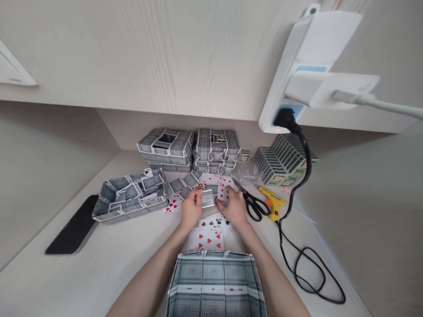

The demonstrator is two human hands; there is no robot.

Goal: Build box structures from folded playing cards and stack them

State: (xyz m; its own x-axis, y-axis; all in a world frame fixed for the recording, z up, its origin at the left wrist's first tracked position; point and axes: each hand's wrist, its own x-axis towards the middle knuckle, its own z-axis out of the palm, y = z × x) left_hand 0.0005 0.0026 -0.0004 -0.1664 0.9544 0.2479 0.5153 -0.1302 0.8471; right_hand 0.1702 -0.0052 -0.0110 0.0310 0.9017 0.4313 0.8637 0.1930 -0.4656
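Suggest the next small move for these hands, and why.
Probably the right hand should set its red card down, since it seems pinched upright beside the patterned card at the left hand; that would free those fingers to steady the patterned card.

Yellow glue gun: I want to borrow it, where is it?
In the head view, the yellow glue gun lies right of the right hand, just past the black-handled scissors, beside a black power cable.
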